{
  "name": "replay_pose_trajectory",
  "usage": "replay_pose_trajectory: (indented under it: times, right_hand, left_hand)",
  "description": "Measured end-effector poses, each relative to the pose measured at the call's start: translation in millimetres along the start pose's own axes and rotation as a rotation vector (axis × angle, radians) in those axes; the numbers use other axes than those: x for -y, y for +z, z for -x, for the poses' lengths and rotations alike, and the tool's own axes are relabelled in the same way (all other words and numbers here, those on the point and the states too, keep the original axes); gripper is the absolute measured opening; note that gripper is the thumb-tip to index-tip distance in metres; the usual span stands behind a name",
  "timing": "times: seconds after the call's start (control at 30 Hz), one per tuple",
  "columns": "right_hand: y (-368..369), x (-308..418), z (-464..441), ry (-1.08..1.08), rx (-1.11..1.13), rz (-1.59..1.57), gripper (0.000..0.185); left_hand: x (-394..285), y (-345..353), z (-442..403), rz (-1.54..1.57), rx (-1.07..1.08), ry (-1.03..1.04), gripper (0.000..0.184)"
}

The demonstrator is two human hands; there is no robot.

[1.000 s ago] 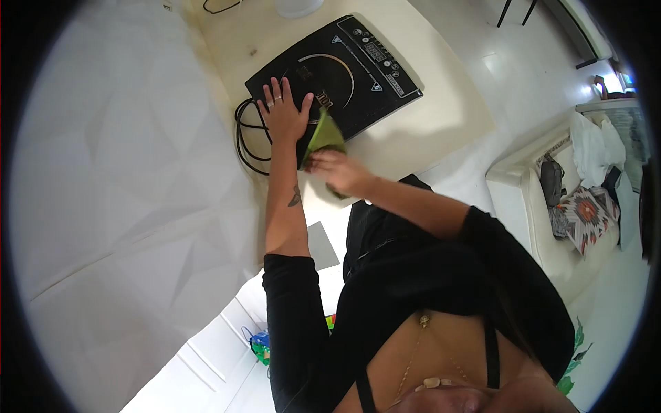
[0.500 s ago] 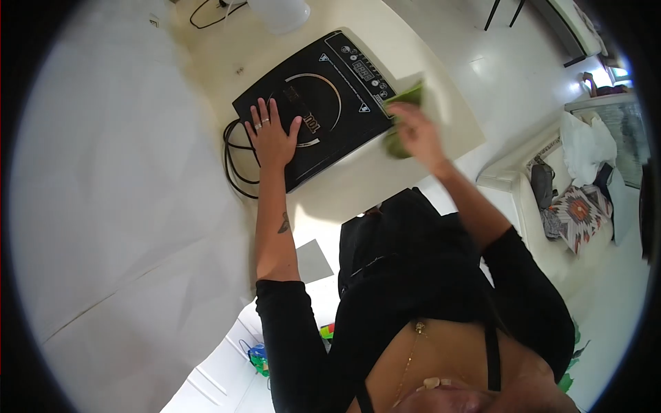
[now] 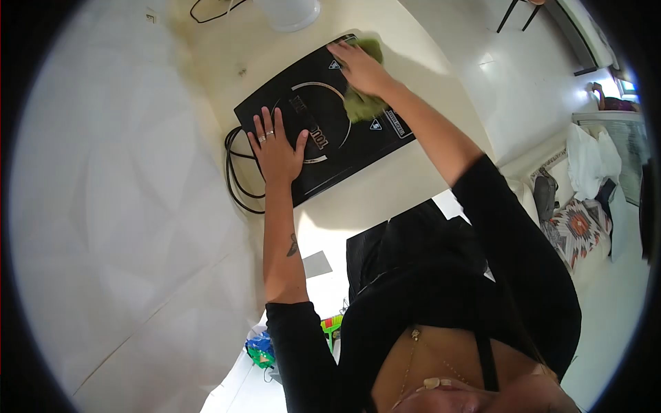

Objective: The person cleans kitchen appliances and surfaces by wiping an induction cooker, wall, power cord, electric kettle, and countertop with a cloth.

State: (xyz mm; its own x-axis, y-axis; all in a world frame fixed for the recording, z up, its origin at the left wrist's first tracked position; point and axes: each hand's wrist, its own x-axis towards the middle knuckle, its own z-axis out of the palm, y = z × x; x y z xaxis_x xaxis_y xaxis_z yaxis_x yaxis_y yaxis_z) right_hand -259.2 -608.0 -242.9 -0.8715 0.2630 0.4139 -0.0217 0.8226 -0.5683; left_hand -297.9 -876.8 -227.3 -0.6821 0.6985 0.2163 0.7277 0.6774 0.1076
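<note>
Green cloth [image 3: 365, 108], right hand [image 3: 361, 68] hide part of cooktop control panel [image 3: 396, 124].

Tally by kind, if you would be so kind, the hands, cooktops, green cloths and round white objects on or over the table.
Hands: 2 (left hand, right hand)
Black cooktop: 1
Green cloth: 1
Round white object, cut off by the top edge: 1
Total: 5
</note>
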Motion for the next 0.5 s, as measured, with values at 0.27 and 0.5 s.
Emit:
replay_pose_trajectory:
  times: [0.27, 0.5]
  right_hand:
    - [-64, 127, 205, 0.195, 0.235, -0.533, 0.039]
    - [100, 215, 237, -0.491, 0.581, -0.296, 0.044]
  left_hand:
    - [3, 10, 0, 0.004, -0.091, 0.026, 0.071]
    - [7, 12, 5, -0.026, -0.028, 0.062, 0.076]
